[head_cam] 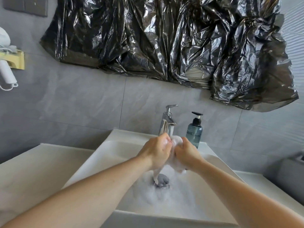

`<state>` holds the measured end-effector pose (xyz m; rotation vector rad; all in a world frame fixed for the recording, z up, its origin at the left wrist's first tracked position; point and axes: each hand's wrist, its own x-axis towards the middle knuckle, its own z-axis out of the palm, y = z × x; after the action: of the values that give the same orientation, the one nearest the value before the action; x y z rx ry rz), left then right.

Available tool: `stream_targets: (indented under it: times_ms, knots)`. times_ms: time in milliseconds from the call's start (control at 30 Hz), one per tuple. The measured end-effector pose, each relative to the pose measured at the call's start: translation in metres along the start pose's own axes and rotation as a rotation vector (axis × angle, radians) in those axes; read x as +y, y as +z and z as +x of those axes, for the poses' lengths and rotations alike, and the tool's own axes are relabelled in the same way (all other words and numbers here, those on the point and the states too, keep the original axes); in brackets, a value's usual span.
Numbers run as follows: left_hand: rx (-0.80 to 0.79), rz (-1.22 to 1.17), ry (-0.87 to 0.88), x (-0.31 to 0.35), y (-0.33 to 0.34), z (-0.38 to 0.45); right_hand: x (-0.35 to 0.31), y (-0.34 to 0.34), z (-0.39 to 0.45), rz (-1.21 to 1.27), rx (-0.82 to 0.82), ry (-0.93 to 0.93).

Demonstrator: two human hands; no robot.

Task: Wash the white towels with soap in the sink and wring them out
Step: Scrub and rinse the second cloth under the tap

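Both hands' grip curled tight, left hand, right hand, squeezing soapy white towel

Room and obstacles around our sink

Our left hand and right hand grip the white towel together over the middle of the sink, just in front of the faucet — its spout stands right behind our knuckles and blocks the way back. The soap bottle stands just beside the faucet on the right, on the rear rim, near our right hand. Below our hands the basin lies open, with foam and the drain plug under the towel's hanging tail. To the left, the bench offers a broad bare surface — on the right it is narrower, bounded by a grey object at the edge.
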<state>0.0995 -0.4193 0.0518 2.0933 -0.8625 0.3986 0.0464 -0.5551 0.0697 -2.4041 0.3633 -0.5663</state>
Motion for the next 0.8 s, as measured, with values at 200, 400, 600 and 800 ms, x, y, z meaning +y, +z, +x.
stream_targets:
  times_ms: [200, 400, 600, 800]
  knots:
    - [-0.123, 0.337, -0.021, -0.013, -0.009, 0.002, 0.024, 0.01, -0.01, 0.001, 0.06, 0.074]
    - [-0.024, 0.266, -0.112, -0.026, -0.043, 0.005, 0.03, -0.005, -0.015, -0.184, 0.023, 0.013]
    - [-0.595, 0.321, -0.364, -0.03, -0.026, -0.007, 0.03, 0.001, -0.021, -0.203, -0.31, 0.024]
    - [-0.706, 0.633, -0.382, -0.032, -0.032, -0.006, 0.039, 0.009, -0.026, -0.624, -0.433, -0.004]
